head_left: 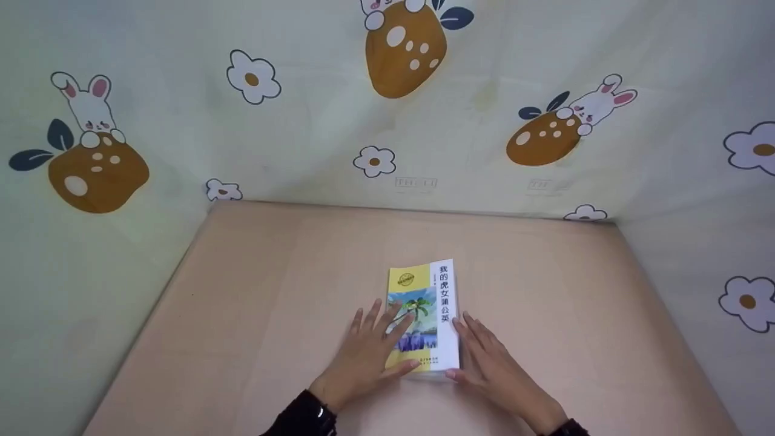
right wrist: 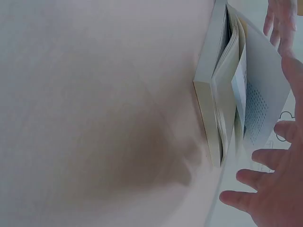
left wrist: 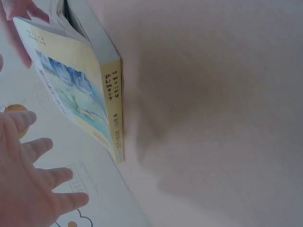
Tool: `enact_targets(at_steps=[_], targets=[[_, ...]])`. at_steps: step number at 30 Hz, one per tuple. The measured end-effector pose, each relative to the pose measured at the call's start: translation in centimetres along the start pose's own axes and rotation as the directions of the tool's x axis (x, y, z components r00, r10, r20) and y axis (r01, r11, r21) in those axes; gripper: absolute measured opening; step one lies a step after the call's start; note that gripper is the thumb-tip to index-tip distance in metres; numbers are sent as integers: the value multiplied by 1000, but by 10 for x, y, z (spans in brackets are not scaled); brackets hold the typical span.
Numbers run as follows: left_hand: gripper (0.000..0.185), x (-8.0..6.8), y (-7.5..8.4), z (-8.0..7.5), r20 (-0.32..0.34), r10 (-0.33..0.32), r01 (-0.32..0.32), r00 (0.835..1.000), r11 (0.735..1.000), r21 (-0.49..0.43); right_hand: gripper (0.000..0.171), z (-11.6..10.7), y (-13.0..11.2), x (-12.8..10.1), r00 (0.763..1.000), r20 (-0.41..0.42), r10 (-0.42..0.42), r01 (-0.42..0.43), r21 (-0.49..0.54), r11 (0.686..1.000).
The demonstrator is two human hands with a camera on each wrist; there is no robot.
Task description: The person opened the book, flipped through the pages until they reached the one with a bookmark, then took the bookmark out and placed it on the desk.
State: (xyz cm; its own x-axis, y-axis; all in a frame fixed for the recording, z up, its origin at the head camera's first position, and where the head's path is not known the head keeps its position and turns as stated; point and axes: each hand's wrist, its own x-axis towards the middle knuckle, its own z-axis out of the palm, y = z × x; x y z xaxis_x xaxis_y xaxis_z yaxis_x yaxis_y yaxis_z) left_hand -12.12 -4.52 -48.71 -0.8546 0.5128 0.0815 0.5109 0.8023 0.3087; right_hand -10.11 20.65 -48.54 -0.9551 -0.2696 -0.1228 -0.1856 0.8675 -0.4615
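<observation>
A paperback book [head_left: 445, 315] with a yellow and white cover and a palm-tree picture lies on the tan table [head_left: 272, 290]. My left hand [head_left: 363, 351] rests flat on the cover's left half, fingers spread. To the book's right, my right hand [head_left: 493, 363] lies with straight fingers along the page edge and its thumb at the near right corner. In the right wrist view the book [right wrist: 213, 94] has its cover and top pages lifted slightly and fanned, with my right hand [right wrist: 274, 189] beside them. The left wrist view shows the book [left wrist: 80, 90] spine-on and my left hand [left wrist: 28, 175] open.
A pale cloth [head_left: 387, 121] printed with rabbits, flowers and brown strawberries walls the table at the back and on both sides. The tan tabletop stretches bare to the left, right and behind the book.
</observation>
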Motion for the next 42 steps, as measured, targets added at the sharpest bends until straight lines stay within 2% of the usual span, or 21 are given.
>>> enact_targets(at_steps=[6,11,16,20,30,37,42], targets=[[76,4,12,10,-2,66,-66,998,997,40,85,9,6,-2,997,16,-74,72,102,992],[72,6,18,21,-10,109,-108,994,991,77,83,13,12,-4,992,24,-124,119,145,982],[66,9,21,31,0,116,-115,993,989,97,82,17,15,-3,991,23,-134,129,157,979],[63,9,24,37,24,117,-118,993,991,62,83,21,19,-3,991,37,-127,118,190,975],[61,13,27,38,90,83,-82,992,996,-17,81,32,29,1,992,-1,-127,124,228,966],[60,14,28,39,87,51,-48,995,998,-30,77,39,36,2,992,29,-123,102,388,916],[60,17,30,40,95,16,-11,995,999,-49,73,36,40,3,991,38,-125,98,416,904]])
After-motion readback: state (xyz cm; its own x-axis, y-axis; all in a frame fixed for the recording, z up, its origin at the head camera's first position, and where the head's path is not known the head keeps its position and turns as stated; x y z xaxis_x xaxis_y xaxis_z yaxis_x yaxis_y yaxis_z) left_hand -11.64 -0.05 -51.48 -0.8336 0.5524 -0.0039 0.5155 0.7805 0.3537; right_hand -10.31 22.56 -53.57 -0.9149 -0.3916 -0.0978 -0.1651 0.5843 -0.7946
